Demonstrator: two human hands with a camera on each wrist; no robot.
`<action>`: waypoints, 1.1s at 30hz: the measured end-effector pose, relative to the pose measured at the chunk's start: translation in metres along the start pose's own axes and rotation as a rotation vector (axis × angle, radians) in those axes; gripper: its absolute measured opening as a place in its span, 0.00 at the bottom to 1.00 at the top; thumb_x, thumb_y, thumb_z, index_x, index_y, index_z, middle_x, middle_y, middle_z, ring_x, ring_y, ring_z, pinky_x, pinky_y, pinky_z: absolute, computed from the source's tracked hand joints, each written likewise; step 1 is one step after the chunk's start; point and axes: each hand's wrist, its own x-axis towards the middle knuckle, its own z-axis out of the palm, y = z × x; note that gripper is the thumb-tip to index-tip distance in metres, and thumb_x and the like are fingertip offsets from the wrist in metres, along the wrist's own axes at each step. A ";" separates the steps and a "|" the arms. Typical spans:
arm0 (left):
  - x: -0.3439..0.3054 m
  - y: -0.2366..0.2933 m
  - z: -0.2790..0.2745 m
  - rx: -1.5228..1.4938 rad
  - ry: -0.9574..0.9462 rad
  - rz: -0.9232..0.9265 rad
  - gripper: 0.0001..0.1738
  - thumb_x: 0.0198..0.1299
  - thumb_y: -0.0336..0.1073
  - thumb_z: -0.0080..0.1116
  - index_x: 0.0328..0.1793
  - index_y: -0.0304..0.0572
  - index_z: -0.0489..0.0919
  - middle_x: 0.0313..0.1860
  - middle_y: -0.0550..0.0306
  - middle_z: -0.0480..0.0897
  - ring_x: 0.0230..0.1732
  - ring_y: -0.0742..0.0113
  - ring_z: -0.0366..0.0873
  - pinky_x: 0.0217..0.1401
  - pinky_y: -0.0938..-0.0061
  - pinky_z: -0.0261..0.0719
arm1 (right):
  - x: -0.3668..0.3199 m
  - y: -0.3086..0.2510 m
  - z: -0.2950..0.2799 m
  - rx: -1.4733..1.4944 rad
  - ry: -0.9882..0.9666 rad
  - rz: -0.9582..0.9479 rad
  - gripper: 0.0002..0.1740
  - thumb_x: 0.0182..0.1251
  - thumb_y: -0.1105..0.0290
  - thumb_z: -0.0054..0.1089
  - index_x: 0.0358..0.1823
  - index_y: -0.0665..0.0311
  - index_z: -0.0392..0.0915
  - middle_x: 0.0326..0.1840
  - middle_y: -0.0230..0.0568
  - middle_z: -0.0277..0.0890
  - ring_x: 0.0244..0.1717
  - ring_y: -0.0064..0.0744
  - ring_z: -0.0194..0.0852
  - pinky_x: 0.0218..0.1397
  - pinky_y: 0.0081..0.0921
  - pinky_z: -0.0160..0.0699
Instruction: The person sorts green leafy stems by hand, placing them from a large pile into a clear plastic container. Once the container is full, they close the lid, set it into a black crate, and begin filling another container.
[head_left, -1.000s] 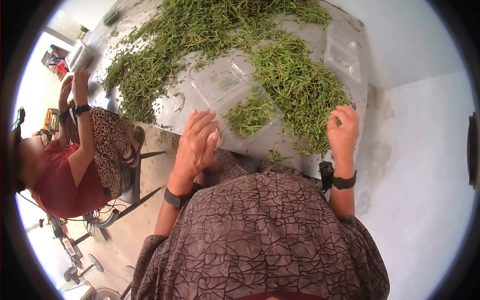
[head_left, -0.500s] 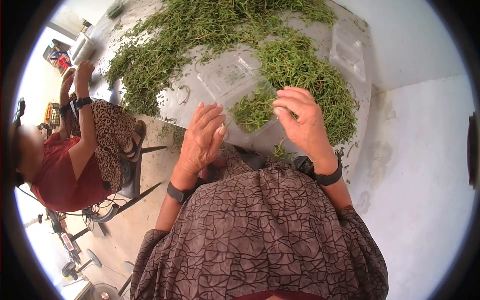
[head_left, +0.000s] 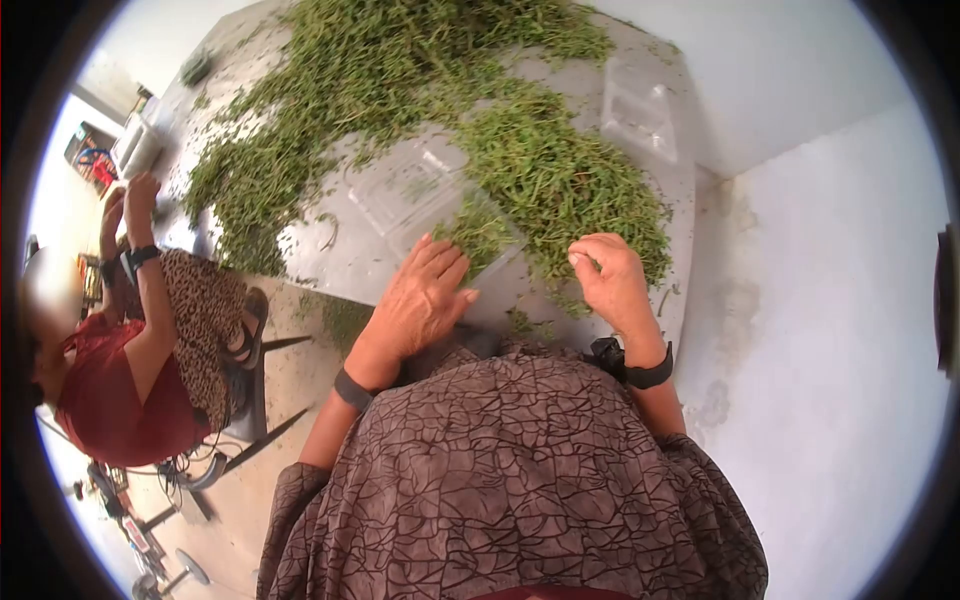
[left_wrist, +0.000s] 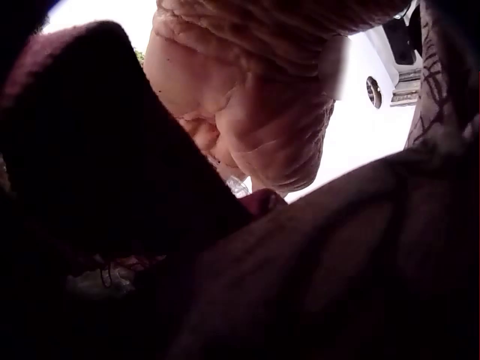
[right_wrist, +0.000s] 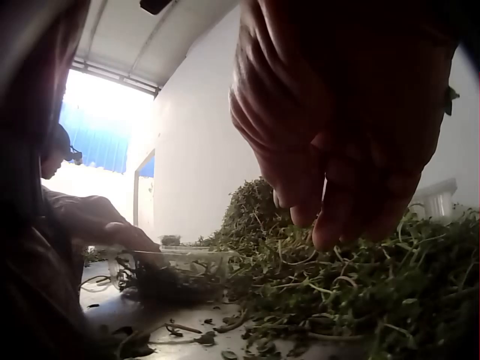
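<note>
In the head view, my left hand (head_left: pixel 422 300) reaches over the near corner of a clear plastic hinged container (head_left: pixel 385 205). The container has some green stems (head_left: pixel 480 232) in it. The right wrist view shows the left fingers down among the greens inside the container wall (right_wrist: pixel 214 256). My right hand (head_left: pixel 612 282) is at the near edge of a heap of leafy green stems (head_left: pixel 570 180), with thumb and forefinger close together. Its fingertips point down right at the heap in the right wrist view, with nothing visible between them. The left wrist view is mostly dark cloth and palm.
A second clear container (head_left: pixel 638 110) lies at the table's far right. More greens (head_left: pixel 370 80) spread across the back of the metal table (head_left: pixel 310 255). Another person (head_left: pixel 120 370) sits at the left, hands raised by the table edge. A white wall (head_left: pixel 800 300) stands at the right.
My right hand moved from the heap's right side to beside the container, then back right to the heap's near edge. My left hand reached forward over the container's greens.
</note>
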 end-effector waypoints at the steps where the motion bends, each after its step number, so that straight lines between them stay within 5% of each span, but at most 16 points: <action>1: 0.002 0.001 0.000 0.012 -0.047 -0.002 0.23 0.61 0.38 0.60 0.58 0.30 0.76 0.59 0.41 0.77 0.67 0.42 0.69 0.78 0.49 0.58 | -0.001 0.004 -0.003 -0.008 0.007 0.030 0.04 0.60 0.74 0.61 0.33 0.66 0.82 0.36 0.45 0.83 0.45 0.46 0.80 0.48 0.38 0.78; 15: -0.001 0.002 -0.006 0.018 -0.083 -0.029 0.20 0.59 0.38 0.62 0.53 0.29 0.78 0.57 0.41 0.78 0.66 0.44 0.69 0.77 0.49 0.59 | 0.045 0.029 -0.023 -0.263 0.302 -0.029 0.03 0.56 0.77 0.63 0.33 0.65 0.83 0.37 0.43 0.83 0.48 0.48 0.77 0.52 0.40 0.76; 26: -0.011 -0.001 -0.005 0.010 -0.072 -0.054 0.20 0.58 0.36 0.64 0.53 0.30 0.79 0.58 0.41 0.78 0.67 0.44 0.69 0.77 0.49 0.60 | 0.084 0.038 0.023 -0.456 0.147 -0.071 0.08 0.52 0.69 0.69 0.30 0.66 0.84 0.39 0.42 0.81 0.52 0.46 0.72 0.58 0.43 0.69; 33: -0.012 0.001 -0.006 0.007 -0.069 -0.061 0.20 0.57 0.34 0.64 0.53 0.30 0.79 0.58 0.41 0.78 0.67 0.44 0.70 0.77 0.49 0.60 | 0.084 0.053 0.026 -0.427 0.167 -0.066 0.03 0.52 0.73 0.65 0.24 0.64 0.83 0.38 0.42 0.81 0.51 0.45 0.73 0.58 0.42 0.70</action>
